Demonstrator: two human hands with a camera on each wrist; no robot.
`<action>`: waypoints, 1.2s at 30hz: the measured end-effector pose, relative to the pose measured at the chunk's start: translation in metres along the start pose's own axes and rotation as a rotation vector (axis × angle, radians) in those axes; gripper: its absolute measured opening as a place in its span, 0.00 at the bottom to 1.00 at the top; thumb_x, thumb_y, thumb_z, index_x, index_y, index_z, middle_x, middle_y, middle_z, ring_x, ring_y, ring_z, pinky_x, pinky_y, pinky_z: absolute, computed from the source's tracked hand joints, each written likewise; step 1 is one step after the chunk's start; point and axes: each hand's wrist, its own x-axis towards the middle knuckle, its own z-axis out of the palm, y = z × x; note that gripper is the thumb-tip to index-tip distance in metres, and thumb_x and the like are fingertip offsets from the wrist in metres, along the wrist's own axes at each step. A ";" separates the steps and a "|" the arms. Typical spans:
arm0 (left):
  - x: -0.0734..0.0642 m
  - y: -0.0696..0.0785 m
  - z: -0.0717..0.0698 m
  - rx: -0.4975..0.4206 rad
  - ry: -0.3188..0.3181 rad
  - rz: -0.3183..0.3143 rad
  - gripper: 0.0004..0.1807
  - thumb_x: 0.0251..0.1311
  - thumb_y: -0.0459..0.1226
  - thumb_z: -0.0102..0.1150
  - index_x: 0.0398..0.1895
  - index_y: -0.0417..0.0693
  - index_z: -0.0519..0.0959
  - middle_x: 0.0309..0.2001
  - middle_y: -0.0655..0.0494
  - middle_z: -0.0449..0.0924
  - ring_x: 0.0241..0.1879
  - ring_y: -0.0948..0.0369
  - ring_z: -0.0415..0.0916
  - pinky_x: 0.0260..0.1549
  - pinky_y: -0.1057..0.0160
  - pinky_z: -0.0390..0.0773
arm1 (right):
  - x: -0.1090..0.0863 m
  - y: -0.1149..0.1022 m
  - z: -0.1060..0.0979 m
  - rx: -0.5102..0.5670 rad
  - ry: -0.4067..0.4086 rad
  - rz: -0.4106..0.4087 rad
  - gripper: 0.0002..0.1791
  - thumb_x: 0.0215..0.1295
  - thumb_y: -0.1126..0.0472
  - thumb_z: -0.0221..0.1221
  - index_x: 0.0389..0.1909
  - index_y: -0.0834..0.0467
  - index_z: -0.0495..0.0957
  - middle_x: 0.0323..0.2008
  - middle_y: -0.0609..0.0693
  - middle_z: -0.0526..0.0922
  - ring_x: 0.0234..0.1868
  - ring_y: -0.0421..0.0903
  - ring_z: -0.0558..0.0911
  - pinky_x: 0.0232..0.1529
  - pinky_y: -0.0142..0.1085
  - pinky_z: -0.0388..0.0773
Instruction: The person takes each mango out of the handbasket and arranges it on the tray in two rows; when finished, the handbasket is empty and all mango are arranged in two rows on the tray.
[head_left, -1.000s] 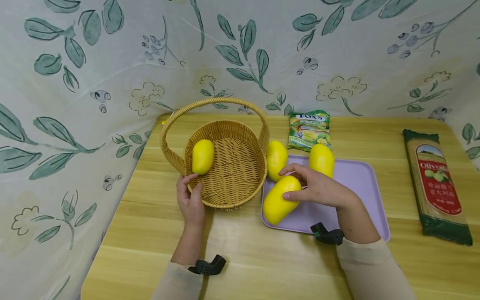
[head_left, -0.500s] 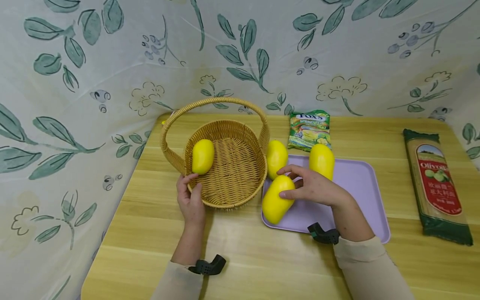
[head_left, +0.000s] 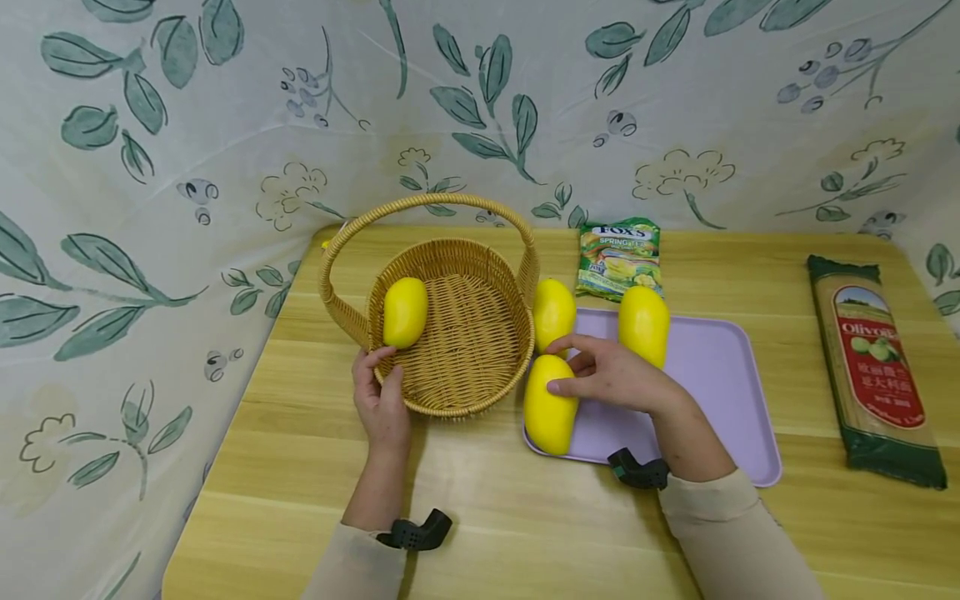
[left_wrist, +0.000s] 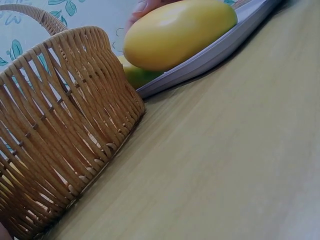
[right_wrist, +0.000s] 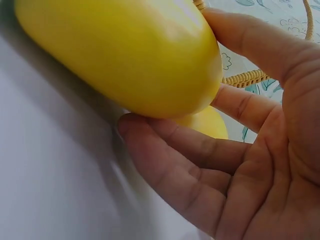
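Observation:
My right hand point(head_left: 618, 375) holds a yellow mango point(head_left: 550, 408) by its far end, thumb on one side and fingers on the other. The mango lies lengthwise over the left front part of a lilac tray point(head_left: 720, 392). In the right wrist view the fingers point(right_wrist: 175, 160) curl under the rounded end of the fruit point(right_wrist: 130, 55). My left hand point(head_left: 382, 408) grips the near left rim of a round wicker basket point(head_left: 465, 333) with a tall handle. One mango point(head_left: 406, 312) lies inside it, against the left wall.
Two more mangoes stand at the tray's far side: one point(head_left: 554, 312) close by the basket, another point(head_left: 643, 323) farther right. Behind them lies a green candy bag point(head_left: 618, 258). A spaghetti pack point(head_left: 873, 367) is at the right of the wooden table point(head_left: 480, 533).
My right hand has shifted a little left, and the mango in it has turned from slanted to nearly lengthwise. The left hand and the basket have stayed in place.

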 end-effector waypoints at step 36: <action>0.001 -0.001 0.000 -0.009 -0.001 0.018 0.15 0.62 0.25 0.49 0.51 0.24 0.71 0.71 0.44 0.62 0.76 0.53 0.54 0.75 0.56 0.50 | -0.002 -0.001 -0.002 -0.101 -0.035 0.015 0.35 0.62 0.40 0.67 0.68 0.46 0.73 0.49 0.53 0.86 0.46 0.48 0.81 0.45 0.40 0.76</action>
